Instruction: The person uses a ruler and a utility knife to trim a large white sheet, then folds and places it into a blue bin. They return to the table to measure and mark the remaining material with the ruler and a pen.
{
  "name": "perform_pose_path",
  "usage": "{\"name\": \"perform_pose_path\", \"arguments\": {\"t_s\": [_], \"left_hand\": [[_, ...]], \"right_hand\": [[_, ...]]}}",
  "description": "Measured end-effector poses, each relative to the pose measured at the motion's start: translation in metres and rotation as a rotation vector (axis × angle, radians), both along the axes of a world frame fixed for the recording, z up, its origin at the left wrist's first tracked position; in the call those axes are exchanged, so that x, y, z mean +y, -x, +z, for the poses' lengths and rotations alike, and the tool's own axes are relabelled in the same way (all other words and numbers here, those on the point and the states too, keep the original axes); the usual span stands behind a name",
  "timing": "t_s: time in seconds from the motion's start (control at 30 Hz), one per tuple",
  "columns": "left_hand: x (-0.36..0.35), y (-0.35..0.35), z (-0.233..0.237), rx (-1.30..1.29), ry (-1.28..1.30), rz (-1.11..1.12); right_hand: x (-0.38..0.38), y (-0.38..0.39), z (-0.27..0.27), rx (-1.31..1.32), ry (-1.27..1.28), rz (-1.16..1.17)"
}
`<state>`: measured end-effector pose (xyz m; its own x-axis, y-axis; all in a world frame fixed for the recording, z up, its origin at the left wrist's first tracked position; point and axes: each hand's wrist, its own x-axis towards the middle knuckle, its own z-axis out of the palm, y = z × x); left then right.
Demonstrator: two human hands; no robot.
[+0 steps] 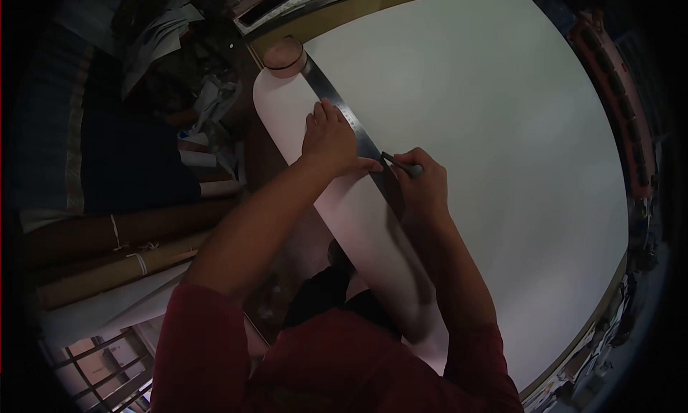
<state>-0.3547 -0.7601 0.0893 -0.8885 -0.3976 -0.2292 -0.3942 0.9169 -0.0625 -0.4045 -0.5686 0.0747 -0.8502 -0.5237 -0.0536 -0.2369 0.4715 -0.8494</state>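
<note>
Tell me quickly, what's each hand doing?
Left hand: open, resting on the ruler.
Right hand: closed, holding a small tool.

It looks like a cluttered workshop: a broad sheet of smooth white material (494, 140) covers most of a wide, tan-edged surface (315, 27), a long dark metal ruler (347, 117) lies on it, and long string-tied brown rolls (86, 284) and loose white papers (161, 44) crowd one side.

Head-worn wide-angle view, facing forward and down, fairly near, over both hands (331, 142)
</note>
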Motion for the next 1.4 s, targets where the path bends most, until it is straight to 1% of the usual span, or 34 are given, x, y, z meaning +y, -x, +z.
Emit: {"name": "perform_pose_path", "arguments": {"t_s": [0.07, 0.13, 0.2, 0.23, 0.3, 0.37, 0.4, 0.47, 0.5, 0.57, 0.6, 0.67, 0.7, 0.77, 0.9, 1.0, 1.07, 1.17, 1.2, 1.23, 1.27, 1.3, 1.33, 1.37, 1.4], "left_hand": [[-0.004, 0.005, 0.001, -0.110, -0.047, -0.013], [-0.007, 0.005, -0.003, -0.098, -0.042, -0.033], [-0.009, 0.005, -0.008, -0.085, -0.030, -0.065], [-0.010, 0.005, -0.009, -0.063, -0.035, -0.075], [-0.011, 0.004, -0.018, -0.042, -0.035, -0.085], [-0.016, 0.004, -0.044, 0.036, 0.141, -0.132], [-0.017, 0.002, -0.041, 0.036, 0.143, -0.128], [-0.018, -0.001, -0.025, -0.004, 0.088, -0.222], [-0.019, 0.000, -0.022, 0.000, 0.093, -0.219], [-0.019, 0.001, -0.019, -0.010, -0.026, -0.237], [-0.021, 0.001, -0.021, -0.008, -0.022, -0.235], [-0.021, 0.000, -0.027, 0.149, -0.077, -0.186], [-0.021, 0.000, -0.025, 0.150, -0.072, -0.186], [-0.023, 0.001, -0.020, -0.004, -0.020, -0.238], [-0.024, 0.002, -0.021, 0.007, 0.003, -0.249], [-0.025, 0.002, -0.020, 0.010, -0.054, -0.251], [-0.026, -0.003, -0.034, 0.374, -0.192, -0.220], [-0.025, -0.004, -0.036, 0.426, -0.152, -0.220], [-0.025, -0.004, -0.035, 0.430, -0.146, -0.223], [-0.024, -0.003, -0.033, 0.369, -0.123, -0.212], [-0.022, -0.003, -0.031, 0.309, -0.100, -0.204], [-0.021, -0.002, -0.023, 0.314, -0.094, -0.210], [-0.018, 0.000, -0.014, 0.111, 0.001, -0.224], [-0.016, 0.002, -0.007, -0.090, 0.095, -0.233], [-0.016, 0.003, -0.005, -0.084, 0.097, -0.237]], "right_hand": [[0.002, -0.004, -0.005, -0.013, 0.018, -0.012], [-0.006, 0.001, -0.013, -0.027, 0.035, -0.018], [-0.021, 0.006, -0.022, 0.019, 0.134, -0.014], [-0.035, 0.012, -0.025, 0.016, 0.135, -0.017], [-0.075, 0.029, -0.028, -0.137, 0.147, -0.031], [-0.121, 0.048, -0.029, 0.093, 0.146, 0.018], [-0.144, 0.058, -0.030, 0.099, 0.144, 0.017], [-0.183, 0.073, -0.032, 0.108, 0.145, 0.017], [-0.201, 0.079, -0.032, 0.143, 0.152, 0.023], [-0.229, 0.089, -0.034, 0.181, 0.163, 0.033], [-0.242, 0.093, -0.036, 0.200, 0.194, 0.033], [-0.258, 0.098, -0.039, 0.222, 0.229, 0.035], [-0.264, 0.099, -0.038, 0.221, 0.220, 0.027], [-0.274, 0.103, -0.037, 0.223, 0.216, 0.018], [-0.287, 0.109, -0.046, 0.239, 0.268, 0.037], [-0.293, 0.112, -0.050, 0.240, 0.303, 0.040], [-0.296, 0.114, -0.053, 0.239, 0.316, 0.037], [-0.301, 0.118, -0.055, 0.268, 0.314, 0.043], [-0.302, 0.120, -0.055, 0.277, 0.257, 0.045], [-0.302, 0.121, -0.055, 0.285, 0.198, 0.047], [-0.300, 0.120, -0.055, 0.289, 0.202, 0.043], [-0.297, 0.119, -0.051, 0.287, 0.273, 0.041], [-0.294, 0.118, -0.047, 0.285, 0.344, 0.038], [-0.286, 0.116, -0.044, 0.294, 0.348, 0.034], [-0.272, 0.111, -0.038, 0.179, 0.448, 0.010]]}}
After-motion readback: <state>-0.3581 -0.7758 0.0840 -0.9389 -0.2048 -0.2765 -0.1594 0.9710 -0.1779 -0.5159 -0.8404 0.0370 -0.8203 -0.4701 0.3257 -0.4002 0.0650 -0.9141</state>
